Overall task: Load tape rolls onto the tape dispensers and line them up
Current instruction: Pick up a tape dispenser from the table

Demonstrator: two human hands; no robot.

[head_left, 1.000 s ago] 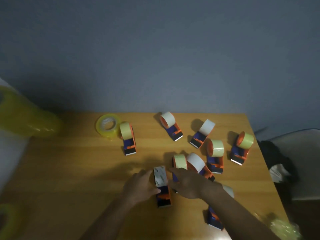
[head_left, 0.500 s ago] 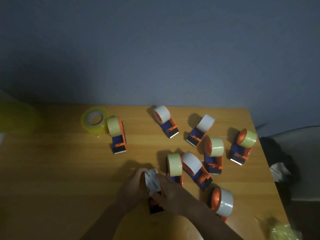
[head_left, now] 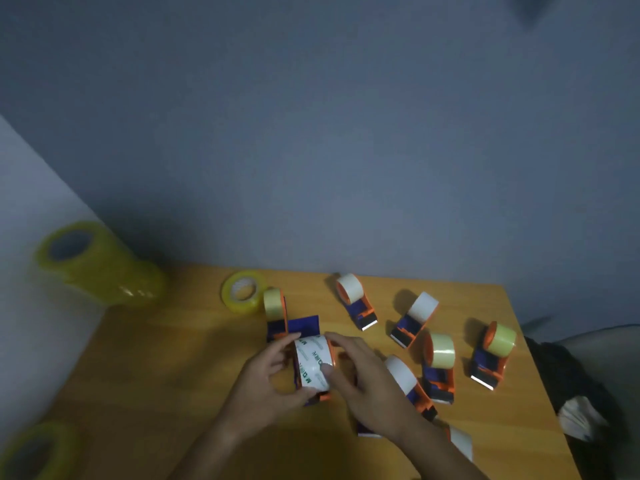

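Gripping white printed tape roll (head_left: 313,362) on blue-orange plastic dispenser (head_left: 304,329) at wooden table (head_left: 156,358) centre: left hand (head_left: 266,386) curled on its left side, right hand (head_left: 367,375) thumb and fingers pinching its right.

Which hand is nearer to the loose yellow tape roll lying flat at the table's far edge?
Left. The left hand is just below the loose yellow tape roll; the right hand is farther right.

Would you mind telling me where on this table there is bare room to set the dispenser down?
Bare wood lies left of both hands, below the loose yellow roll. The table is crowded right of the hands, where loaded dispensers cluster.
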